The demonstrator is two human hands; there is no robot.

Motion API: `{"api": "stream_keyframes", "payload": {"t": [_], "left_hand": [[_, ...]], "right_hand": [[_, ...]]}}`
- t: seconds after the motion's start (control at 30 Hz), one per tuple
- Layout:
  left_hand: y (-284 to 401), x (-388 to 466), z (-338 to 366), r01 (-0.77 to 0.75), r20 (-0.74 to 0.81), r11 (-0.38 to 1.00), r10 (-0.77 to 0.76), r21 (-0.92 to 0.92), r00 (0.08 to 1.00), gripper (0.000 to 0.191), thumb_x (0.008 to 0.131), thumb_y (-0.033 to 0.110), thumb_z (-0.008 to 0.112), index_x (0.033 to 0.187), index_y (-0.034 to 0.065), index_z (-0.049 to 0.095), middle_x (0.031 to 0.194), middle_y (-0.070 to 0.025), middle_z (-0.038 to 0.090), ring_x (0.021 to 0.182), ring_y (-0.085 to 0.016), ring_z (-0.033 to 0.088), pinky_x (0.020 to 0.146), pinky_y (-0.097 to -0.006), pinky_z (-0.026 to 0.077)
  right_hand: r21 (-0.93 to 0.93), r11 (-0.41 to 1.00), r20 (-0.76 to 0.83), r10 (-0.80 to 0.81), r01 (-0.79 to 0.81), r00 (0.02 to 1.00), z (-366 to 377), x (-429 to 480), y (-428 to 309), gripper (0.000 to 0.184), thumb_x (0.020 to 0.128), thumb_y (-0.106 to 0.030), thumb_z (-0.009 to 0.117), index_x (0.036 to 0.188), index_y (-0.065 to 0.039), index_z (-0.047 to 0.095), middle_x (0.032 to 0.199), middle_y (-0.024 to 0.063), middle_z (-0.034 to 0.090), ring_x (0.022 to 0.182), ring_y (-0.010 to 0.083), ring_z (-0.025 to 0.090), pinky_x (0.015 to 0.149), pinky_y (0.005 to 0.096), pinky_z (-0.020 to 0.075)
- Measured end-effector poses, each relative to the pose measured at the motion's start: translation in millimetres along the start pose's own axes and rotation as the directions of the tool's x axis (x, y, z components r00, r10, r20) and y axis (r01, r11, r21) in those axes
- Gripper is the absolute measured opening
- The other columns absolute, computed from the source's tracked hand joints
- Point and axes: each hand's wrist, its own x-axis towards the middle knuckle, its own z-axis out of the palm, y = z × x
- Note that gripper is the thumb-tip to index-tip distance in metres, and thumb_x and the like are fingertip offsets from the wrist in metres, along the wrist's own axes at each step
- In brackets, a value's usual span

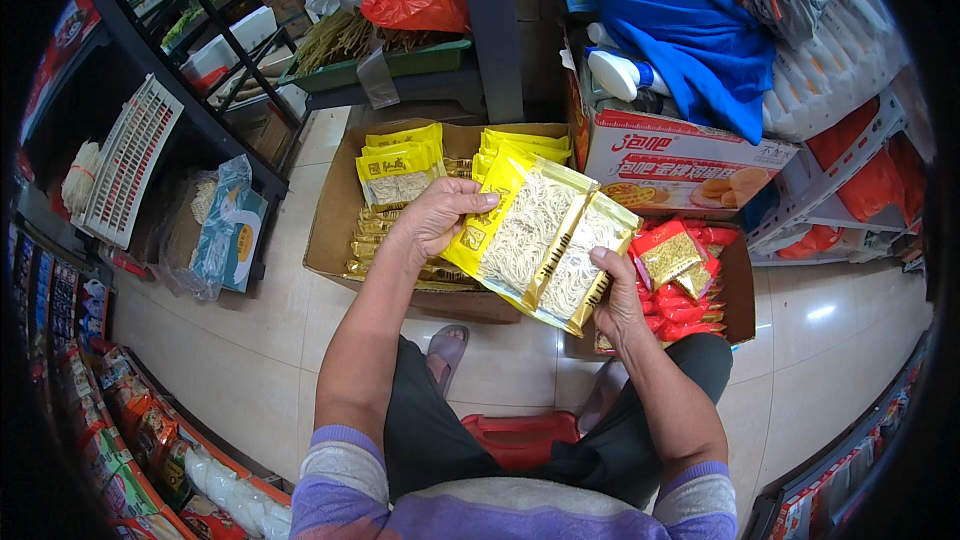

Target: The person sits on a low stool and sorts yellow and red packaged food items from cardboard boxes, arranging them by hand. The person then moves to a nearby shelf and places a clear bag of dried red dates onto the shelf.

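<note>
Between my two hands is a pair of yellow-edged clear packets of dried noodles [529,225], overlapping and tilted. My left hand [442,217] pinches the yellow upper-left edge, thumb on top. At the lower right side, my right hand [619,292] grips the packets with its thumb over the front. Beneath them stands an open cardboard box [324,240] with several similar yellow noodle packets [399,169] in rows. To the right, a smaller cardboard box [742,292] holds red packets [679,311] with yellowish contents. The packets I hold hide part of both boxes.
A printed carton [675,165] with a spray bottle [619,75] and blue cloth [675,22] stands at the upper right. A green tray [420,60] is on a rack ahead. Shelves of packaged goods [150,427] line the left. A red plastic stool [521,435] shows between my legs.
</note>
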Motion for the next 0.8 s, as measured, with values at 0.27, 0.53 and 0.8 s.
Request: {"api": "stream_keyframes", "payload": {"t": [0.27,0.53,0.8], "left_hand": [[-0.7,1.4,1.1,0.021,-0.023,1.000,-0.021,0.012,1.000,0.024,0.076,0.003,0.062,0.096,-0.0098,0.057,0.091,-0.0184,0.062,0.077,-0.019,0.064,0.070,-0.0273,0.052],[-5.5,6.1,-1.1,0.027,-0.020,0.998,-0.026,0.048,0.999,0.028,0.075,0.002,0.063,0.099,-0.0101,0.055,0.093,-0.0183,0.062,0.078,-0.020,0.063,0.071,-0.0281,0.052],[-4.8,5.2,0.4,0.041,-0.026,0.998,-0.040,0.039,0.999,0.029,0.073,-0.001,0.064,0.099,-0.0102,0.055,0.093,-0.0190,0.061,0.079,-0.021,0.064,0.071,-0.0292,0.053]], "right_hand": [[-0.015,1.000,-0.006,0.000,0.000,1.000,0.7,-0.6,-0.7,0.049,0.072,-0.016,0.061,0.114,0.002,0.042,0.102,0.0116,0.056,0.092,0.0210,0.057,0.083,0.0343,0.0476],[-0.043,0.999,-0.004,-0.019,0.019,1.000,5.1,-2.2,-1.9,0.051,0.072,-0.016,0.060,0.115,0.001,0.042,0.102,0.0105,0.056,0.091,0.0205,0.057,0.083,0.0335,0.0472],[-0.016,1.000,0.014,0.009,-0.009,1.000,7.2,-3.4,-4.4,0.053,0.072,-0.011,0.059,0.119,0.000,0.036,0.108,0.0115,0.051,0.097,0.0216,0.053,0.085,0.0347,0.0450]]}}
